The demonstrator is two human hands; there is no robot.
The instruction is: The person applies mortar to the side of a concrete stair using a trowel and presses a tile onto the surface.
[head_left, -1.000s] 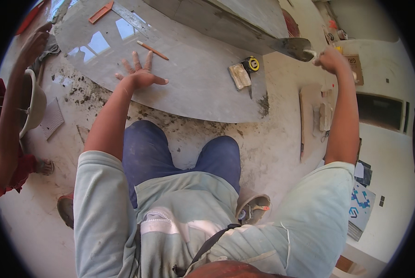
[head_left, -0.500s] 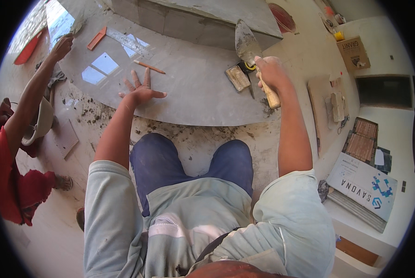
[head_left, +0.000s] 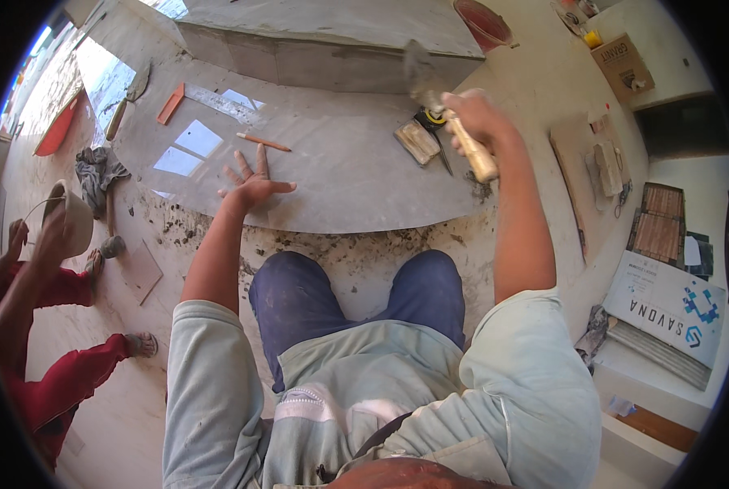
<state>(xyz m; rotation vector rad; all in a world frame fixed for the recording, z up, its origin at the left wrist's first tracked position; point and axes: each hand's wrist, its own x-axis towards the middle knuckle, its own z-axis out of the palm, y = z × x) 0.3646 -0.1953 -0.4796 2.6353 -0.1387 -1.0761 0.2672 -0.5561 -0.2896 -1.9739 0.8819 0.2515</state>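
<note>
My left hand (head_left: 253, 184) lies with spread fingers on a large grey slab with a curved front edge (head_left: 332, 196). Just beyond its fingertips is a pencil (head_left: 264, 143). My right hand (head_left: 478, 122) grips a pointed trowel by its wooden handle (head_left: 472, 150), held above the slab's right end. The trowel's blade (head_left: 421, 77) is blurred and points away from me. Beside this hand, on the slab, are a wooden block (head_left: 417, 143) and a black and yellow tape measure (head_left: 431, 116). A thin dark pointed tool (head_left: 444, 155) lies next to the block.
A raised grey step (head_left: 316, 61) stands behind the slab. An orange-red tool (head_left: 171, 103) lies at the slab's left. Mortar crumbs (head_left: 193, 224) litter its front edge. At the left, a co-worker's hand (head_left: 51, 232) reaches into a pale bucket (head_left: 75, 218). Flat boxes (head_left: 666, 306) lie at right.
The co-worker's arm has drawn back from the slab's far left to the bucket. My trowel's blade has shifted and blurred, while my left hand stays on the slab.
</note>
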